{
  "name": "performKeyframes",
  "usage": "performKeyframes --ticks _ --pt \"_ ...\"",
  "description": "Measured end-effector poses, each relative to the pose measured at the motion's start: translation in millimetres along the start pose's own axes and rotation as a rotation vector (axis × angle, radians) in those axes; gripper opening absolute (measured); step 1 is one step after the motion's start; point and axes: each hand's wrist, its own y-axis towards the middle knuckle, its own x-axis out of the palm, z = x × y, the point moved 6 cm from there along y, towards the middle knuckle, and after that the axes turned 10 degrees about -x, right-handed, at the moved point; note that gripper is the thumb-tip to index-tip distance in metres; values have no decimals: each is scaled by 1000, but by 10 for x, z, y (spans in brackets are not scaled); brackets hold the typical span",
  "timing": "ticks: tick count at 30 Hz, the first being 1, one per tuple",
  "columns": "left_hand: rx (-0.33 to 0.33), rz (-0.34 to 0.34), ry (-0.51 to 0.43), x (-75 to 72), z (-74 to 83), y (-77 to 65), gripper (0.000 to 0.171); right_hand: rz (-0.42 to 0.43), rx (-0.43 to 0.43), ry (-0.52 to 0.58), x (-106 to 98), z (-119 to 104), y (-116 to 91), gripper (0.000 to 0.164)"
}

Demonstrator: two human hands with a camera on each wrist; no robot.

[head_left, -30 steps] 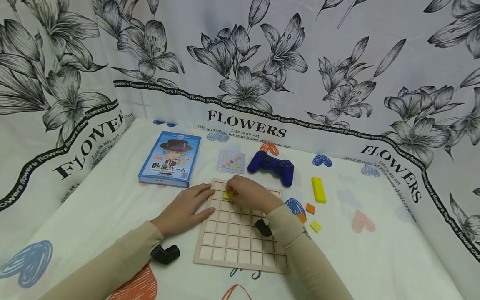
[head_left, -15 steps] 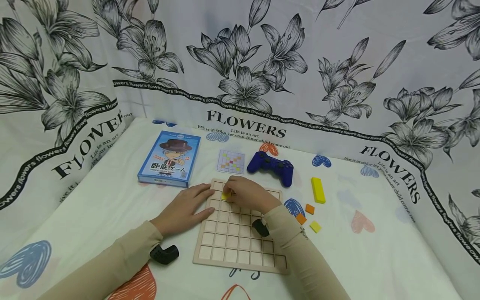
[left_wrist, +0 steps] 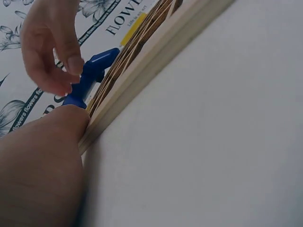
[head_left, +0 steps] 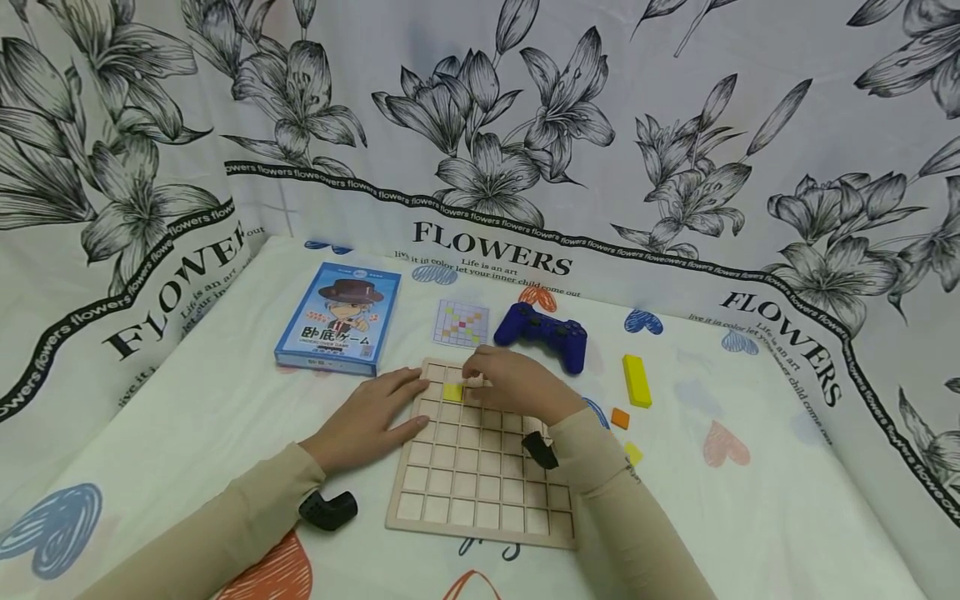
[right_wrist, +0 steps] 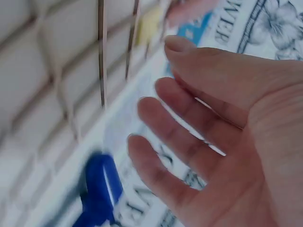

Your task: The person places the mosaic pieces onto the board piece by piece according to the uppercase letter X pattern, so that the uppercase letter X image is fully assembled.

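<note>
A pale wooden grid board (head_left: 454,483) lies in the lower middle of the head view. My left hand (head_left: 367,421) rests at its upper left edge, fingers extended and touching the rim. One yellow square tile (head_left: 453,392) sits inside a cell near the board's far left corner. Just right of that tile, my right hand (head_left: 513,383) hovers over the far row, apart from it. In the right wrist view its fingers (right_wrist: 177,132) are loosely bent, with nothing held. The left wrist view shows the board's side edge (left_wrist: 142,71) beside my left hand (left_wrist: 38,156).
Behind the board are a blue game box (head_left: 337,318), a small pattern card (head_left: 461,322) and a dark blue game controller (head_left: 542,335). To the right lie a yellow bar (head_left: 637,381), an orange tile (head_left: 620,418) and a yellow tile (head_left: 633,452) partly covered by my sleeve.
My right hand has let go of the yellow tile, now lying in its cell, and has shifted right. The right sleeve now hides one orange tile. My left hand stays put.
</note>
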Motion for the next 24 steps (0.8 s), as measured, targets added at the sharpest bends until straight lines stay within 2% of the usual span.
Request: performKeyframes --ticks 4,6,10,14,18,24 --pt "-9 -8 1 -3 -9 -7 56 13 41 -15 -106 155 -387 29" --pt "-6 -10 -4 -6 -7 -9 55 -2 98 1 -111 284 -632 29" --pt "13 3 -6 0 -2 -5 52 -28 265 31 -64 596 -1140 28" --pt "7 -2 -4 26 -12 5 45 -17 356 111 15 855 -1535 27" --pt "11 -1 -10 10 -20 4 39 1 420 188 89 1042 -1728 24" --pt "36 0 -26 -10 33 30 37 36 431 251 136 1152 -1852 22"
